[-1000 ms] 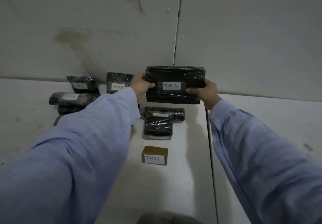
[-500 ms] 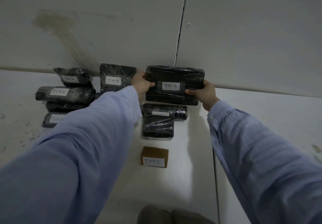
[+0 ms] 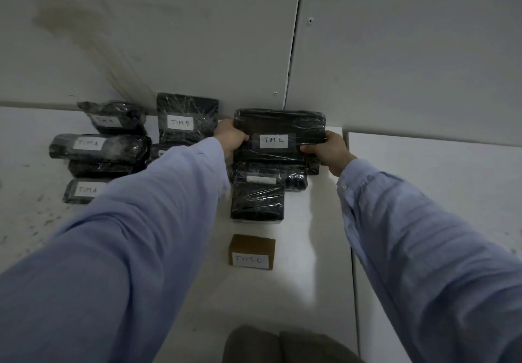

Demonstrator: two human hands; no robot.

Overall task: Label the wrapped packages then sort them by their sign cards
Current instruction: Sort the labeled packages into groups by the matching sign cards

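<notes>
While it is gripped by left hand [image 3: 230,136] and right hand [image 3: 329,150], TIM C package [image 3: 279,125]: unplaced.
TIM A pile [image 3: 99,148], TIM B pile [image 3: 187,119]: seemingly sorted.

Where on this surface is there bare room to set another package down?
Bare surface lies right of the TIM C sign card and the wrapped package behind it, up to the seam. The left is crowded with TIM A packages and the TIM B package.

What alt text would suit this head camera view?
The left hand and right hand hold a black wrapped package labelled TIM C by the wall, behind two wrapped packages and a brown TIM C sign card. TIM A and TIM B packages lie to its left.
</notes>
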